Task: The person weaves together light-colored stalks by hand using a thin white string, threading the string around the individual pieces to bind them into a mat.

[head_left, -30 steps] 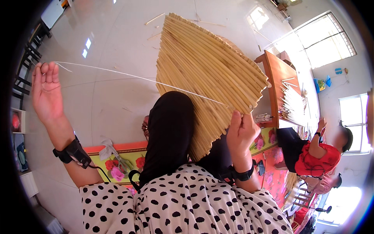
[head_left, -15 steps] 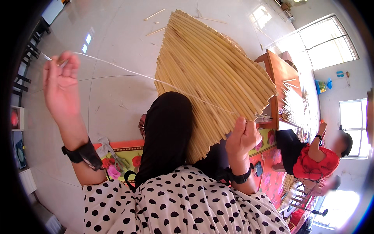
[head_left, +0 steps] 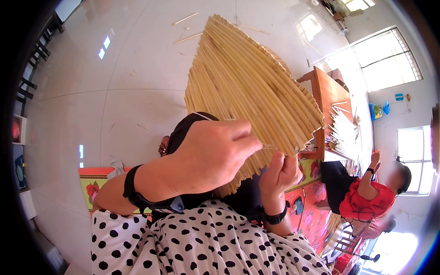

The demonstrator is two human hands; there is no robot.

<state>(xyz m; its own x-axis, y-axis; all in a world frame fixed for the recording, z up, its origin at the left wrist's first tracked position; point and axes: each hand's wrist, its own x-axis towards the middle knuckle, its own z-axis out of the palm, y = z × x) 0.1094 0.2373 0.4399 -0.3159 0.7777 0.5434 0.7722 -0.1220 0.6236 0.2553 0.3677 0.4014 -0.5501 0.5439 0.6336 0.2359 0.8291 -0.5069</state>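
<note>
1. Bright room with a pale, glossy tiled floor (head_left: 146,64), a few loose sticks (head_left: 185,19) lying near the top; at right, windows (head_left: 389,59) and a wooden table (head_left: 333,91) bearing a pile of pale sticks (head_left: 341,128), with a person in red (head_left: 366,199) nearby.
2. At centre, a ribbed panel (head_left: 247,87) of straw-coloured sticks set side by side, edges stepped and jagged, tilted across a dark-clad knee (head_left: 183,126).
3. Left hand (head_left: 215,149) in front of the panel, fingertips pinched narrow on a fine pale strand (head_left: 269,147); cannot tell whether thread or needle.
4. Right hand (head_left: 278,176) at the panel's near right corner, thumb uppermost, fingers curled closed on the edge; underside of the grip hidden.
5. White thread (head_left: 204,116) showing beyond the left hand, close to the knee.
6. Likely troubles: snagging, from thread near jagged stick ends; tangling, from slack around the knee; a cracked stick, from too hard a pull; a shifting panel, from a loosened right-hand hold.
</note>
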